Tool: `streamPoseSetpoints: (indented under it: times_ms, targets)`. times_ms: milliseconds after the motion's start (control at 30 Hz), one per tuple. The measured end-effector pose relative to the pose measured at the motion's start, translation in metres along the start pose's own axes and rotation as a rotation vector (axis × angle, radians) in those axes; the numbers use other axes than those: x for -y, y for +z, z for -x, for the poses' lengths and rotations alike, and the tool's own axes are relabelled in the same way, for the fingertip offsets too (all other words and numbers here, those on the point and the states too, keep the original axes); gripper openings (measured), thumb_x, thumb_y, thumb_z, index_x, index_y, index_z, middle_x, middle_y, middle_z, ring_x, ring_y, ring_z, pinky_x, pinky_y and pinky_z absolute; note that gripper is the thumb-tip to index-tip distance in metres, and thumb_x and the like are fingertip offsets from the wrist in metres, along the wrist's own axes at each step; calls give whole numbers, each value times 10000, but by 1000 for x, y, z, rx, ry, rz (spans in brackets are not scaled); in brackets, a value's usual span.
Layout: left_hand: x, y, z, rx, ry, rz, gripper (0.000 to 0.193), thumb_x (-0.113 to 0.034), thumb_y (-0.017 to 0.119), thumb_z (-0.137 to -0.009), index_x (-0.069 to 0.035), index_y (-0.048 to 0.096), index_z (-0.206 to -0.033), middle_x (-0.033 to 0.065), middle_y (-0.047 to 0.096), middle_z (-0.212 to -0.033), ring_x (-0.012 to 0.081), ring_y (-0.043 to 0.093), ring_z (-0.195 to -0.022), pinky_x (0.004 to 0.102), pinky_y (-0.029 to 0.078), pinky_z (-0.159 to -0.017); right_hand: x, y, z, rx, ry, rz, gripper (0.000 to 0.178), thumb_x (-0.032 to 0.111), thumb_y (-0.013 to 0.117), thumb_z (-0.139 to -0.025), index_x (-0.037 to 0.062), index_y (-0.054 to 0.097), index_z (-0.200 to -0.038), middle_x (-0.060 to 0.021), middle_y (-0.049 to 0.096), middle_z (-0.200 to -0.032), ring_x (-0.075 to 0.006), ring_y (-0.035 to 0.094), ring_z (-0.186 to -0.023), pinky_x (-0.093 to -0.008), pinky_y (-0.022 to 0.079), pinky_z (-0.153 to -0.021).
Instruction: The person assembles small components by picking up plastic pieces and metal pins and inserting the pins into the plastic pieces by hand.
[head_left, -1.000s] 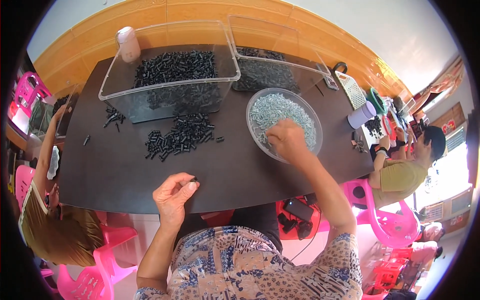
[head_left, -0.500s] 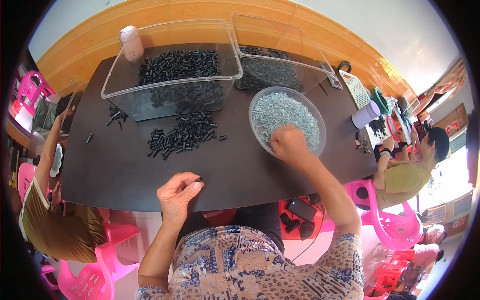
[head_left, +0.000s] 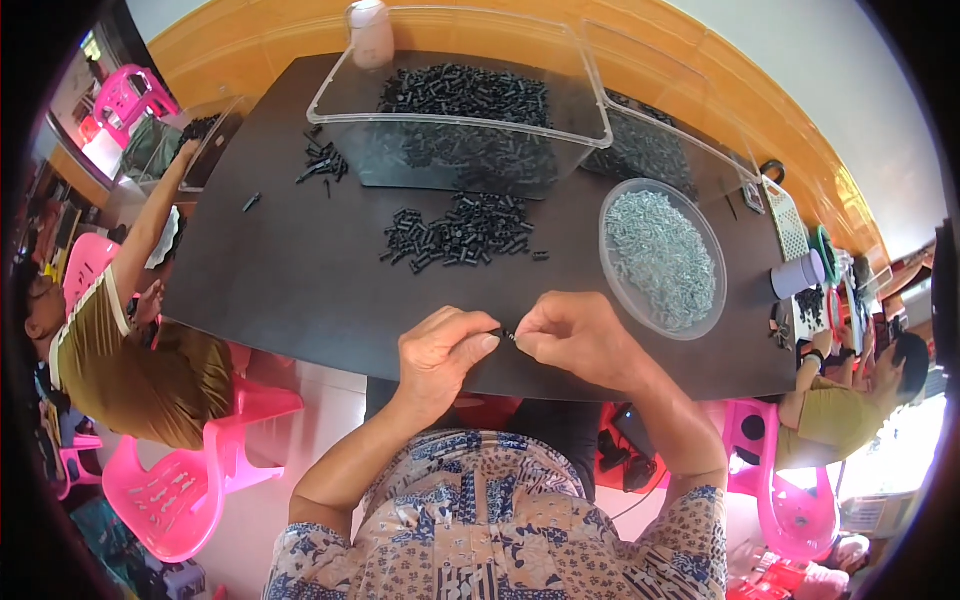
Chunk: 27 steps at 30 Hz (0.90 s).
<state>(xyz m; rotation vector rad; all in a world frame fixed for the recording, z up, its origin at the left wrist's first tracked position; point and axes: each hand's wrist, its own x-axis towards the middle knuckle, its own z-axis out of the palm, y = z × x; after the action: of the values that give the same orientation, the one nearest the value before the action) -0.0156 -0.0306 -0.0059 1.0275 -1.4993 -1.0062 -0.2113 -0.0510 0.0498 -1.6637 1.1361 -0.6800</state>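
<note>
Pinching a small black part (head_left: 503, 334), left hand (head_left: 440, 352), right hand (head_left: 578, 338), grips seemingly clamped together

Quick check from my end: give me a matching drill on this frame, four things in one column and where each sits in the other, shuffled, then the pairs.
Things:
1. round bowl of silvery screws
2. loose pile of black parts
3. clear rectangular bin
4. small black part

Places:
A. far side of the table, holding black parts
B. pinched between the left hand and right hand
C. right of the loose pile
D. on the bare tabletop in front of the bin

Pairs: 1-C, 2-D, 3-A, 4-B
</note>
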Motion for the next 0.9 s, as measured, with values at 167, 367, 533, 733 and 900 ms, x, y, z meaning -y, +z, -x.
streamPoseSetpoints:
  times_ms: [167,367,533,733,900]
  targets:
    - [0,-4,0,-34,284,-156,141,-33,722,-745,-4,662,-870,71,635,-748,225,583,-685,321,460,-614,8,6,-7,44,79,-19,136,95,666,-785,-40,655,-792,-41,627,-676,-65,543,-644,-247,457,-580]
    - [2,-6,7,-26,134,-43,142,-35,716,-770,1,659,-895,75,628,-763,188,592,-706,298,460,-619,10,15,-7,23,191,-14,168,140,706,-808,-24,669,-807,-8,632,-725,-55,549,-681,-223,455,-611]
    - [8,-4,11,2,13,104,164,-38,695,-820,-3,667,-978,46,612,-798,113,585,-740,234,468,-667,2,20,-13,-4,225,-24,185,158,714,-810,-21,667,-808,-15,623,-693,-69,553,-659,-230,448,-605]
    - [13,-13,7,-112,-31,306,166,-56,649,-877,33,670,-1016,61,616,-888,127,615,-825,225,487,-752,-31,25,-48,-396,-215,351,113,84,689,-786,-3,653,-849,-47,595,-732,-130,567,-684,-273,448,-605]
    - [21,-15,7,-114,-27,226,167,-51,651,-871,14,675,-1023,50,611,-858,112,601,-802,222,483,-726,-55,44,-75,-555,-431,741,157,57,739,-675,46,610,-763,-105,590,-739,-304,560,-723,-394,461,-641]
